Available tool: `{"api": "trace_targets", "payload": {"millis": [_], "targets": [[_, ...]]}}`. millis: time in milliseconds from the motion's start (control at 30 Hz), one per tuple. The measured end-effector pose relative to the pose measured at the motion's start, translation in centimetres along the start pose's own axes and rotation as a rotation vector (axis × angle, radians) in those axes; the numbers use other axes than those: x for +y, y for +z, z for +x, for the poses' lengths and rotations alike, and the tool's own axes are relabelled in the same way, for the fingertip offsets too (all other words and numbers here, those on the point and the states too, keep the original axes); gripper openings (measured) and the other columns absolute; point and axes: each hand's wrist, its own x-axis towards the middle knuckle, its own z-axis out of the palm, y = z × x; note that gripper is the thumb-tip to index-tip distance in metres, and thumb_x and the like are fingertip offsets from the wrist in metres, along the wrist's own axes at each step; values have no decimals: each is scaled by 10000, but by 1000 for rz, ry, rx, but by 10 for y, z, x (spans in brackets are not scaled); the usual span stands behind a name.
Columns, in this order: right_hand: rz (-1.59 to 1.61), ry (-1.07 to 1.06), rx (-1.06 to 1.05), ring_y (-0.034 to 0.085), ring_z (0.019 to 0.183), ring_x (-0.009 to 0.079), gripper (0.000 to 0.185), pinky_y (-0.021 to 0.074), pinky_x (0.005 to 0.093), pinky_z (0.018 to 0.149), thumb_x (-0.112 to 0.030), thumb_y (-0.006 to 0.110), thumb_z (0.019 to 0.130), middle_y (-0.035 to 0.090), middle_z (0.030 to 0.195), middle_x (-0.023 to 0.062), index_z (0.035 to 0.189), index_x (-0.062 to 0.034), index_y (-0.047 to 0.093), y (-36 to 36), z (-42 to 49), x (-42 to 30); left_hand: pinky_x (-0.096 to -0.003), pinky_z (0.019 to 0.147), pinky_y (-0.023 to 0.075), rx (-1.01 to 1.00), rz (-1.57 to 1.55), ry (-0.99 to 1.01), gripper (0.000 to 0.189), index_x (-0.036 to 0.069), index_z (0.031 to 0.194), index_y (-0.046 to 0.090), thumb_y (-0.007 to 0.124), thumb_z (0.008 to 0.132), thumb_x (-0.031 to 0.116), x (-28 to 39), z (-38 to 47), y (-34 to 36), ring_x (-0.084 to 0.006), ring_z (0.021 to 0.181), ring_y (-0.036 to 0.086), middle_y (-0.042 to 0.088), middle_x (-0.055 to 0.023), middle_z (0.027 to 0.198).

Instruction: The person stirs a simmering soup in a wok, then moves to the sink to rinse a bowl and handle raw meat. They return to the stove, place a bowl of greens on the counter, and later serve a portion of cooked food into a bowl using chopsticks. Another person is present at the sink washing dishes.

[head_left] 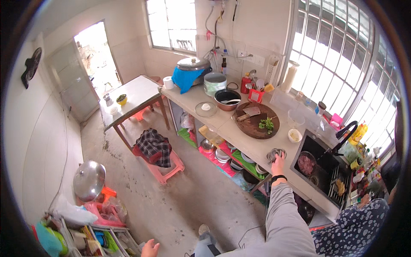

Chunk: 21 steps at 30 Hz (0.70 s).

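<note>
My right hand (pixel 278 163) is on a crumpled grey cloth (pixel 275 155) at the counter's front edge, left of the sink, with its fingers curled over it. Close by stands a small white bowl (pixel 294 135) with yellowish contents. A round wooden chopping board (pixel 245 128) holds a cleaver (pixel 251 111) and green leafy herbs (pixel 266 125). My left hand (pixel 150 248) hangs low at the bottom of the view, away from the counter, with its thumb apart and nothing seen in it; part of it is cut off by the frame.
The black sink (pixel 321 160) holds a bowl of reddish meat (pixel 306 163). A person in a dotted garment (pixel 356 228) stands at the right. Pots and a glass lid (pixel 206 109) line the counter. A pink plastic stool (pixel 170 167) with clothing stands on the floor beside a table (pixel 138 93).
</note>
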Motion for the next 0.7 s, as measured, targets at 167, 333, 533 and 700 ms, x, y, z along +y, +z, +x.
{"api": "trace_targets", "payload": {"millis": [167, 333, 533, 700], "targets": [[-569, -168, -150, 348, 1379, 300, 707, 279, 360, 1128, -83, 629, 840, 391, 1479, 187, 1482, -28, 340, -18, 6, 26, -395, 875, 526, -147, 191, 18, 518, -13, 1244, 582, 696, 858, 312, 40, 67, -35, -325, 1007, 671, 688, -216, 1070], [-477, -127, -163, 345, 1371, 287, 714, 247, 401, 1149, -100, 646, 844, 370, 1492, 156, 1486, -46, 339, -13, -68, -8, -472, 868, 506, -191, 254, 312, 483, -4, 1191, 608, 691, 849, 327, 75, 135, -13, -409, 1018, 619, 669, -235, 1062], [-540, 346, -320, 640, 901, 125, 159, 542, 274, 766, -132, 634, 913, 668, 962, 47, 1027, -21, 647, -64, -215, -110, -450, 815, 504, -240, 236, 652, 241, 39, 942, 665, 690, 819, 245, 172, 147, 15, -376, 938, 617, 657, -191, 917], [-554, 417, -348, 653, 885, 159, 166, 559, 316, 780, -175, 637, 913, 683, 956, 78, 978, -27, 673, -170, -330, -174, -440, 784, 506, -354, 478, 879, 176, 57, 782, 671, 707, 776, 229, 254, 96, 50, -343, 919, 612, 655, -149, 873]]}}
